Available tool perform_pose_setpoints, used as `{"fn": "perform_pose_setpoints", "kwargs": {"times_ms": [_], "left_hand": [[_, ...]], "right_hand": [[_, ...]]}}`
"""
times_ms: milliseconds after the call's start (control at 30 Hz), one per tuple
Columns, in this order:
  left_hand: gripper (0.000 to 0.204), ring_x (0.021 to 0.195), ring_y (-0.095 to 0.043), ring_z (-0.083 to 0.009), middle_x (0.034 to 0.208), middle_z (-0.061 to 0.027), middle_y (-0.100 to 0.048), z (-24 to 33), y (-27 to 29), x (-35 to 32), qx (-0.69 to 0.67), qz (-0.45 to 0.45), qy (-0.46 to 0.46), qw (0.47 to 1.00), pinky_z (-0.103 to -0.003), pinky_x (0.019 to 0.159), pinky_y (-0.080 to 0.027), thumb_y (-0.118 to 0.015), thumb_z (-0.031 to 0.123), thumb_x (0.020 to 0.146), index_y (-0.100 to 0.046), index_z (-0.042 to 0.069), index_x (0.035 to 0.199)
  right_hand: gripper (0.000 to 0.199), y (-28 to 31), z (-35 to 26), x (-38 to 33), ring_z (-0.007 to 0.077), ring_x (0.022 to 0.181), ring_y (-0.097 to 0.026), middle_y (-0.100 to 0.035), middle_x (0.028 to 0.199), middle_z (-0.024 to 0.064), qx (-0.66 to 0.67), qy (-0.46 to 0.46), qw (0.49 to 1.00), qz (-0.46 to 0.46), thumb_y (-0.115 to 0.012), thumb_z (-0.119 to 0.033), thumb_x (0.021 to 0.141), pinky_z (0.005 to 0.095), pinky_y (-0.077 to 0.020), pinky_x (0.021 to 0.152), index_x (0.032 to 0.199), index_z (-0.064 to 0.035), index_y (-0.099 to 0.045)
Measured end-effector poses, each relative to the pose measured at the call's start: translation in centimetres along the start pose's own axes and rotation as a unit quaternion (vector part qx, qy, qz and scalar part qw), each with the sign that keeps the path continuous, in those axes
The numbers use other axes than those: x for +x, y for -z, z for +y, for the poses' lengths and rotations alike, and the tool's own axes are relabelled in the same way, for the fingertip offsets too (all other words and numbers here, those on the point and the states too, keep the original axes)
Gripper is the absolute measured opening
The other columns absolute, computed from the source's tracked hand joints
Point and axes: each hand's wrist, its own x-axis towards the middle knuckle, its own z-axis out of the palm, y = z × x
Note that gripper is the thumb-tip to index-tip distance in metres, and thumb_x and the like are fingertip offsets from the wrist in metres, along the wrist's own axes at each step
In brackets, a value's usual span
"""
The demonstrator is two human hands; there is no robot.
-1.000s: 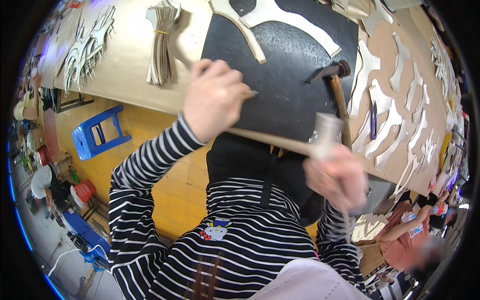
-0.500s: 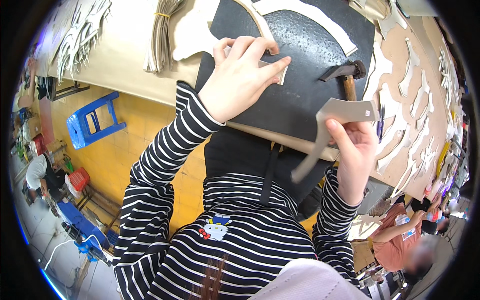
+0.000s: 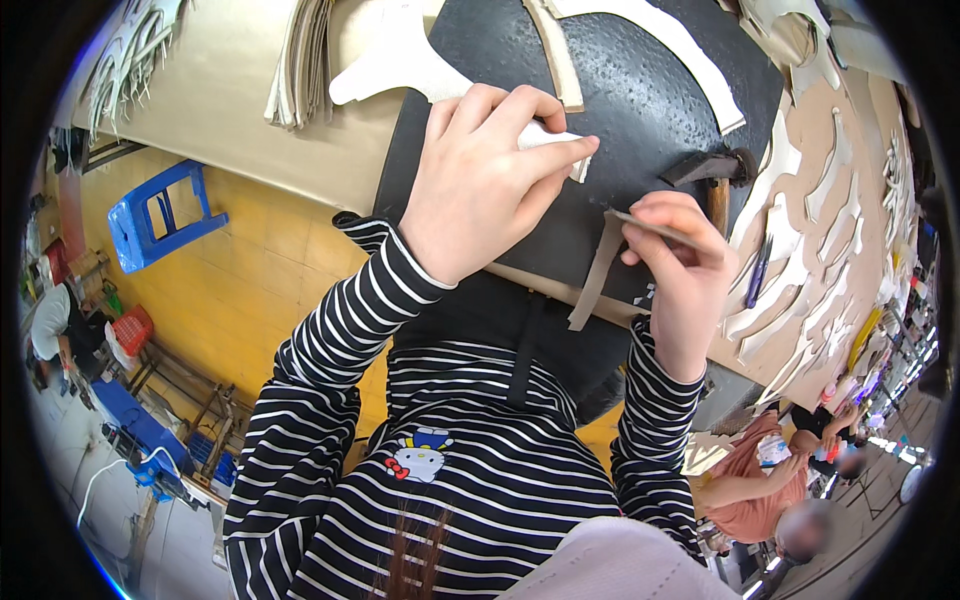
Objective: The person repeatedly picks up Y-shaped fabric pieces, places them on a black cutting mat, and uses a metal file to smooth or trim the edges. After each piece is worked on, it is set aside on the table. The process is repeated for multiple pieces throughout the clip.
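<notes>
Both hands have dropped lower over the black mat since a moment ago, and the right one now pinches a thinner strip.

Largest first: the worktop [image 3: 210, 90] carries the black mat [image 3: 640, 110], with pale cut shapes [image 3: 800, 250] spread to its right and a hammer [image 3: 715, 170] at the mat's edge. On the mat, the left hand [image 3: 480, 180] is curled shut around a small white piece [image 3: 560, 150], pressing it down. Just beside it, the right hand [image 3: 680, 260] grips the top of a grey-brown strip [image 3: 600, 275], which hangs over the worktop's near edge.
</notes>
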Motion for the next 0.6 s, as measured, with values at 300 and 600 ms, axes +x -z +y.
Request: {"fn": "perform_pose_setpoints", "kwargs": {"times_ms": [300, 600], "left_hand": [[0.023, 0.099, -0.057, -0.0191, 0.105, 0.0043, -0.062, 0.1, 0.0, -0.2, 0.040, -0.002, -0.025, 0.999, -0.038, 0.091, -0.042, -0.072, 0.016, 0.078, -0.078, 0.024, 0.099], [0.028, 0.103, -0.058, -0.0227, 0.113, -0.0010, -0.063, 1.1, 0.3, -1.0, 0.107, -0.016, -0.038, 0.993, -0.042, 0.092, -0.047, -0.071, 0.014, 0.076, -0.077, 0.020, 0.102]], "right_hand": [[0.014, 0.1, 0.3, -0.6, 0.0254, 0.094, -0.069, -0.069, 0.106, 0.0155, -0.143, 0.205, 0.968, -0.019, -0.075, -0.004, 0.073, 0.0323, -0.0558, 0.080, 0.087, -0.0034, -0.075], [0.022, 0.5, -0.1, -1.6, 0.0245, 0.086, -0.070, -0.071, 0.097, 0.0163, -0.161, 0.224, 0.960, 0.033, -0.080, 0.001, 0.067, 0.0310, -0.0549, 0.074, 0.088, 0.0004, -0.074]]}}
